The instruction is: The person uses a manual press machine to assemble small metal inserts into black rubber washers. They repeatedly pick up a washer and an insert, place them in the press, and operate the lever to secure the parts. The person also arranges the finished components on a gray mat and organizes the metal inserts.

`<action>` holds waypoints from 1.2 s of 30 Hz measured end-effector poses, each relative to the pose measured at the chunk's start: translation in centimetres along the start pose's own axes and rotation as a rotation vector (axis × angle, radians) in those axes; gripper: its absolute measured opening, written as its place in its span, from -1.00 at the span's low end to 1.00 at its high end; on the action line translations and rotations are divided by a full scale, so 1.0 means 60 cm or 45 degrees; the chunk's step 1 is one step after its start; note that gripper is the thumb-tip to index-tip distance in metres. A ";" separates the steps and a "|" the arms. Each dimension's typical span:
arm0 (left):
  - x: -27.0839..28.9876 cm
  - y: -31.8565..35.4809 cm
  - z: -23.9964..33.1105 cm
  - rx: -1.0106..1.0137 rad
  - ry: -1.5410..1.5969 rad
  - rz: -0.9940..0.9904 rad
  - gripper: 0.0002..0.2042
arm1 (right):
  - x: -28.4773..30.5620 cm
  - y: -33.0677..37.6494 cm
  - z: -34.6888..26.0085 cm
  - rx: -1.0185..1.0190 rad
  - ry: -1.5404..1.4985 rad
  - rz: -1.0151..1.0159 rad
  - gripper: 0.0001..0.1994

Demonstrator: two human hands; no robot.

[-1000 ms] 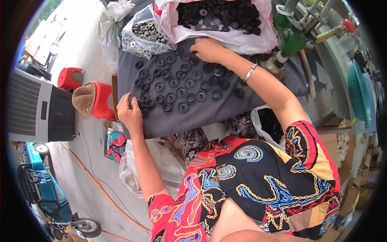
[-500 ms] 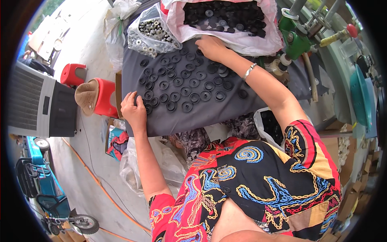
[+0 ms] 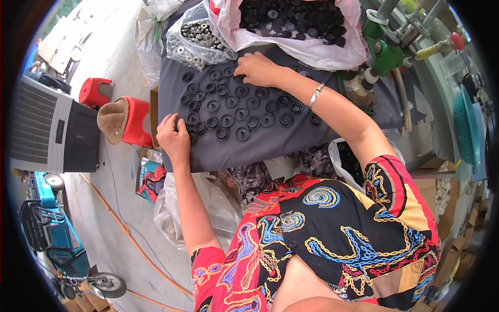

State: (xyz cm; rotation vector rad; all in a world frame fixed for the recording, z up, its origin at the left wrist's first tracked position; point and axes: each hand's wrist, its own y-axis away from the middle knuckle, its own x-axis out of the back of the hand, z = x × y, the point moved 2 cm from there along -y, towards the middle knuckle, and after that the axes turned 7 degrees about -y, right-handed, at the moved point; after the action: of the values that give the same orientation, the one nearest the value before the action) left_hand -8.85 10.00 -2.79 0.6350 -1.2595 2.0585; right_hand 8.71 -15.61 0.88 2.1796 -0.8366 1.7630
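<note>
- Head view: my left hand (image 3: 174, 138) rests at the near left corner of the grey cloth (image 3: 270, 143), fingers curled down over the end of the black round caps (image 3: 234, 106) laid out in rows. Whether the tips pinch a cap or only press it, I cannot tell.
- My right hand (image 3: 258, 69) lies flat at the far edge of the rows, fingers loosely bent on a cap; grip hidden too.
- Just beyond the right fingers: the pink-lined bag of black caps (image 3: 291, 21). Beyond and left of them: a clear bag of metal washers (image 3: 195, 36).
- To do it well, I judge: keep each cap hollow-side up, touching its neighbours, rows straight.
- Nudge with fingertips, not the palm, so the set rows stay put.
- Left of my left hand, off the cloth, stands a red stool (image 3: 132, 122); keep my elbow clear of it.
</note>
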 end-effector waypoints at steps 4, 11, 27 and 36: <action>-0.004 -0.001 -0.004 -0.006 0.001 -0.024 -0.80 | 0.020 0.000 0.013 -0.157 -0.195 -0.013 -0.72; -0.006 0.000 -0.013 -0.014 0.004 0.020 -0.81 | 0.078 0.107 -0.011 -0.154 0.117 -0.256 -0.63; -0.012 -0.003 -0.010 -0.049 -0.038 0.027 -0.83 | 0.029 0.108 0.016 -0.185 0.069 0.002 -0.87; -0.019 -0.003 -0.012 -0.073 -0.045 0.031 -0.84 | 0.017 0.098 0.034 -0.192 0.036 0.076 -0.85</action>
State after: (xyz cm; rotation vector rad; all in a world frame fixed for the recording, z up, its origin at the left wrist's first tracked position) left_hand -7.99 10.41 -3.73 0.6352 -1.3478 2.0309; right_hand 7.26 -21.72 0.25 2.0498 -1.0029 1.6933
